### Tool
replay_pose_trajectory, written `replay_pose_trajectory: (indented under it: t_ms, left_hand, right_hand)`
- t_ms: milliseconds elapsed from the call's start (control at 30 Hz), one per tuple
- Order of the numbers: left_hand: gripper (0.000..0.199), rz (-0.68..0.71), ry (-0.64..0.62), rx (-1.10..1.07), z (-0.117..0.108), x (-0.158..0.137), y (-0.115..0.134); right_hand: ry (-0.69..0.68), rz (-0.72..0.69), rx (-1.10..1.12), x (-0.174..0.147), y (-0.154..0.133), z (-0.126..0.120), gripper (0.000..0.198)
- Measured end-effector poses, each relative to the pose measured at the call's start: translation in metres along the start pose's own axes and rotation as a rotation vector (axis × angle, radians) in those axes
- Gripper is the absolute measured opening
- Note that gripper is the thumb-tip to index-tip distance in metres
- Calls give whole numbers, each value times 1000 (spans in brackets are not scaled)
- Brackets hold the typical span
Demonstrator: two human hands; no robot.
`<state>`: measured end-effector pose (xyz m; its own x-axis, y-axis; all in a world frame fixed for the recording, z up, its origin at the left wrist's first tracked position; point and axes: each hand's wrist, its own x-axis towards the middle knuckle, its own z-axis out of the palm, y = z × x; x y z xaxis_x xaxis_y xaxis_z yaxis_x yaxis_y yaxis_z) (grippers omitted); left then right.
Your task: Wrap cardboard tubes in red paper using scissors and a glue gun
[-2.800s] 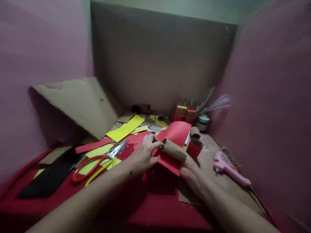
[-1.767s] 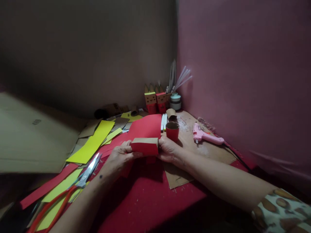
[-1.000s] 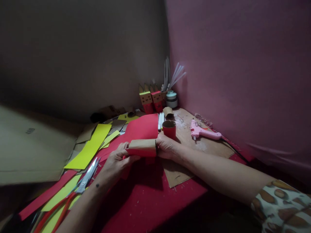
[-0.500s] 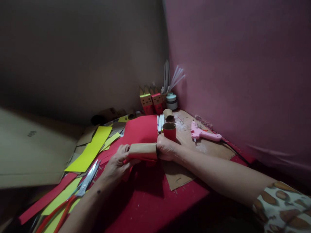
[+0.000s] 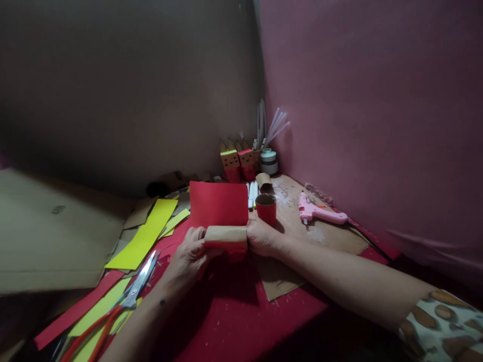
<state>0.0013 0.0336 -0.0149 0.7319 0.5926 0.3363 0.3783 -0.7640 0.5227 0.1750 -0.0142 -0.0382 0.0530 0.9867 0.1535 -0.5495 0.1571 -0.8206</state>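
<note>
A tan cardboard tube (image 5: 226, 235) is held sideways between both hands, above the red tabletop (image 5: 226, 322). Around its left end my left hand (image 5: 194, 249) is closed, thumb on the near side. My right hand (image 5: 262, 236) is bunched at the right end; its fingertips are hidden, so I cannot tell whether they reach inside. A sheet of red paper (image 5: 219, 203) stands up behind the tube, and red also shows along the tube's lower edge. Just past my right hand, a red-covered tube (image 5: 266, 210) stands upright.
Orange-handled scissors (image 5: 132, 296) and yellow paper strips (image 5: 145, 239) lie left, beside a large cardboard box (image 5: 56, 236). A pink glue gun (image 5: 320, 211) rests right on a cardboard sheet (image 5: 335, 236). Behind are markers (image 5: 251, 195), red-and-tan figures (image 5: 231, 163) and a lidded jar (image 5: 268, 161).
The red paper has tilted up behind the tube, its top edge now wider and flatter in view. Both hands keep hold of the tube. The whole view has shifted slightly.
</note>
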Motion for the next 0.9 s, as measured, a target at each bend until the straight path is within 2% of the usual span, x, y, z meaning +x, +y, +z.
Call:
replay_pose_trajectory:
  t_ms: [133, 233, 433, 533, 667, 800, 867, 900]
  left_hand:
    - [22, -19, -31, 16, 0, 0, -2]
    - [21, -53, -29, -21, -2, 0, 0]
    - [21, -117, -102, -135, -5, 1, 3]
    - [19, -112, -119, -162, -4, 1, 0]
    - [19, -172, -144, -269, 0, 1, -1]
    - [16, -238, -189, -452, -9, -2, 5]
    - [31, -287, -220, -564, -21, -4, 4]
    - [35, -310, -173, -599, -29, -5, 2]
  right_hand:
    - [-254, -132, -283, -2, -13, -1, 32]
    - [-309, -233, -488, -5, -25, 2, 30]
    - [-198, -322, -564, -11, -26, 6, 18]
    - [-215, -346, -549, -12, -18, 3, 15]
    - [-215, -378, -565, -12, -13, 2, 15]
    - [-188, -329, -530, -14, -20, 6, 13]
    - [-132, -265, -429, -15, -28, 10, 13]
    - [-107, -220, -365, -16, -32, 12, 13]
